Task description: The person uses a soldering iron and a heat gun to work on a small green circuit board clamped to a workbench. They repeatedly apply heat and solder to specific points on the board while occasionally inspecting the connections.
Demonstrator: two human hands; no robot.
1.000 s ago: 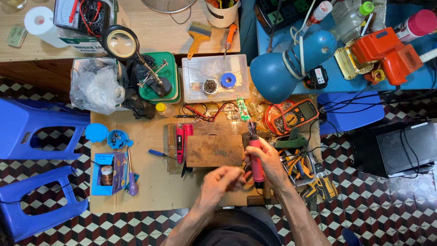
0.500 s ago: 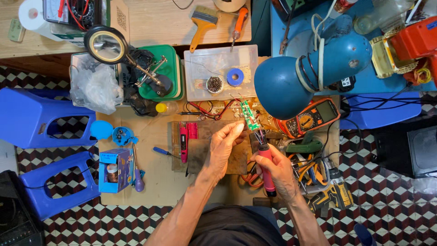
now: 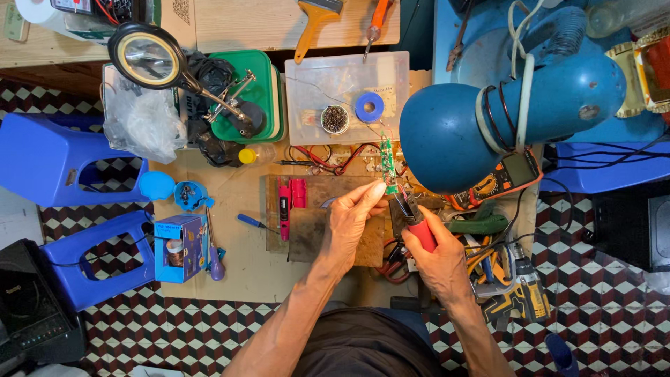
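Green board (image 3: 386, 164) — pinched at its lower end by the left hand (image 3: 351, 222), raised above the tabletop (image 3: 237, 258) under the blue lamp (image 3: 488, 119) for light. Red-handled pliers (image 3: 417, 225) — clenched in the right hand (image 3: 438, 260), tips set near the board's held end.

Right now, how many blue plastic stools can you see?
2: one blue stool at far left beside the bench, another blue stool just below it on the checkered floor. More may be hidden.
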